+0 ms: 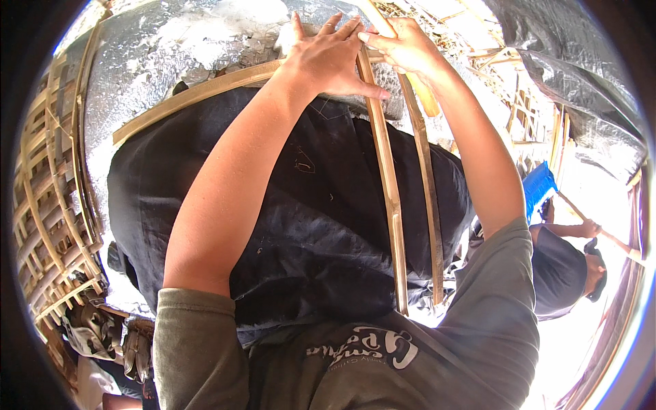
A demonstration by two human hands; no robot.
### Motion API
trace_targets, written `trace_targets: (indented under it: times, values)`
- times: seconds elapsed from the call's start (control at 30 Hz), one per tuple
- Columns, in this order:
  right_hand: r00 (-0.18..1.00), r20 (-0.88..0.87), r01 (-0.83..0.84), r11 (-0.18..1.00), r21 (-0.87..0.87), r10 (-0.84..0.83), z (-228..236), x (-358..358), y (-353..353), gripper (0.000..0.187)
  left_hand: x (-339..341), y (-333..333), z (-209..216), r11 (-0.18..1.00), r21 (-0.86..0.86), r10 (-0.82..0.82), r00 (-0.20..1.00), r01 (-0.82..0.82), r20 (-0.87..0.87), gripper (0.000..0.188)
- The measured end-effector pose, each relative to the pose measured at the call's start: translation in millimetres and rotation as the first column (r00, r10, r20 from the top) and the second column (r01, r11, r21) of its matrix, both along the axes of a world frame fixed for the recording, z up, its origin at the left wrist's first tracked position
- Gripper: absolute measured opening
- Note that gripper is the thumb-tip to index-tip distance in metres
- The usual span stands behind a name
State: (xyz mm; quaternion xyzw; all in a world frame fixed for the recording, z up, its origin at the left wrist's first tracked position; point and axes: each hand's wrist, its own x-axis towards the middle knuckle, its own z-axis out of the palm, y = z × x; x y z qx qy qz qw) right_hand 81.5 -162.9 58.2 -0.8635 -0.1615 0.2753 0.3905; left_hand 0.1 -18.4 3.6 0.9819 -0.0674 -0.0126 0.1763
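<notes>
My left hand (324,58) lies with spread fingers across the top end of a long bamboo strip (386,184); its thumb crosses the strip. My right hand (406,51) is closed round a pale wooden stick (378,16). Part of that stick shows above the fist and part below it; its top end runs out of view. A second, darker bamboo strip (425,191) runs beside the first, down toward my body. Both strips lie over a black sheet (307,205). Along the far edge of the sheet, a bamboo rail (198,92) reaches toward my left hand.
Silvery sheeting (157,55) spreads beyond the rail. A bamboo lattice (51,191) stands at the left. On the right, a person in dark clothes (564,273) grips a pole near a blue object (539,188). Grey plastic sheeting (581,68) hangs at the upper right.
</notes>
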Motion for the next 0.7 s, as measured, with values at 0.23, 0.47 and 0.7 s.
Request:
trace_targets:
  times: [0.23, 0.47, 0.7]
  values:
    - [0.999, 0.031, 0.028, 0.998, -0.057, -0.026, 0, 0, -1, 0.017, 0, 1, -2, 1.0, 0.01, 0.004, 1.0, -0.004, 0.017, 0.13]
    - [0.994, 0.109, -0.023, 0.998, -0.057, 0.03, -14, 4, -11, 0.02, 0, -1, -5, 0.999, 0.032, 0.017, 0.999, -0.018, 0.034, 0.132]
    - [0.988, 0.148, -0.038, 0.997, -0.073, 0.048, -14, 2, -12, 0.023, 0, -1, -2, 0.998, 0.063, 0.018, 1.0, -0.018, 0.013, 0.132]
